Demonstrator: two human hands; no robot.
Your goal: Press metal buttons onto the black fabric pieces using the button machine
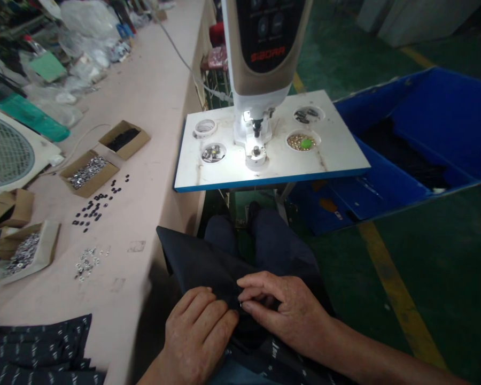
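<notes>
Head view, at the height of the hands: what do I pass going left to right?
Dark patterned cloth strips, bare edge of the pale table, left hand, right hand, yellow floor line. The black cloth under the hands is left out, since it overlaps both.

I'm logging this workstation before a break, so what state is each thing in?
Left hand: curled on the dark fabric
Right hand: pinching a small shiny piece
Dark fabric: unfolded in part, bunched at the hands
Machine light: lit
Box of silver pieces: open, well filled
Box of black pieces: open, partly filled
Loose black pieces: scattered
Blue bin: open, dark material inside
</notes>
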